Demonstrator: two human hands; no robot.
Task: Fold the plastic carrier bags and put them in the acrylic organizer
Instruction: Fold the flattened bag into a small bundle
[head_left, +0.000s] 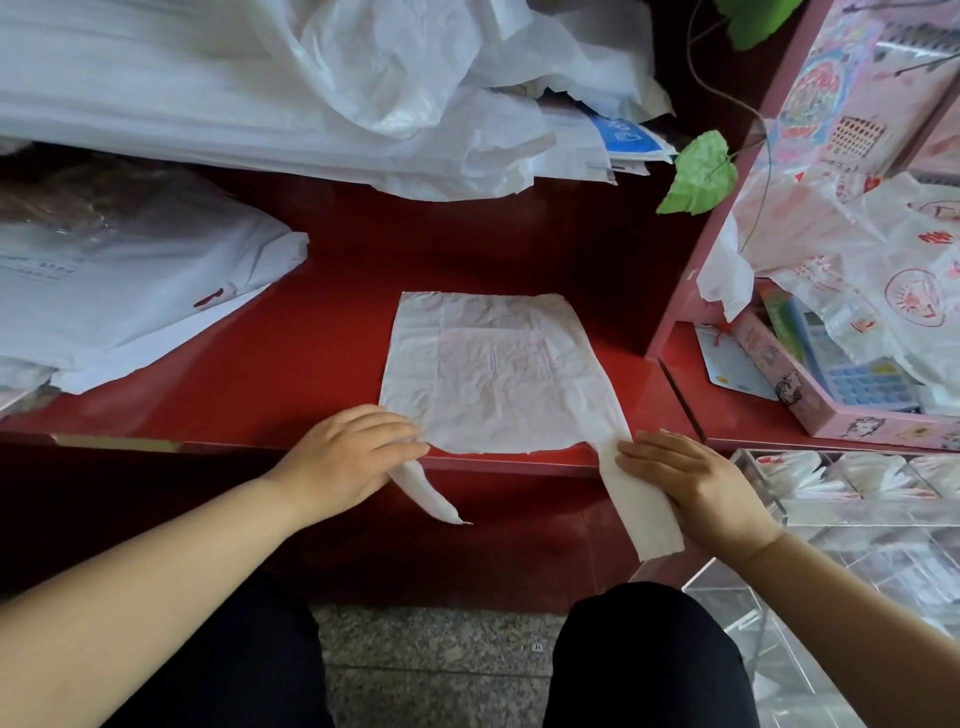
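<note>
A white plastic carrier bag (493, 369) with faint red print lies flat on the red counter (291, 374), its two handles hanging over the front edge. My left hand (345, 454) rests with straight fingers on the bag's left handle at the counter edge. Straight fingers of my right hand (691, 486) press on the right handle strip (641, 512), which droops below the edge. The clear acrylic organizer (810, 514) stands at the lower right, with folded white bags (800, 475) in its compartments.
Piles of white bags and foam sheets (270, 93) fill the back of the counter. A bagged parcel (119, 291) lies at the left. At the right are a pink tray with a calculator (857, 384), loose printed bags (883, 270) and green leaves (701, 174).
</note>
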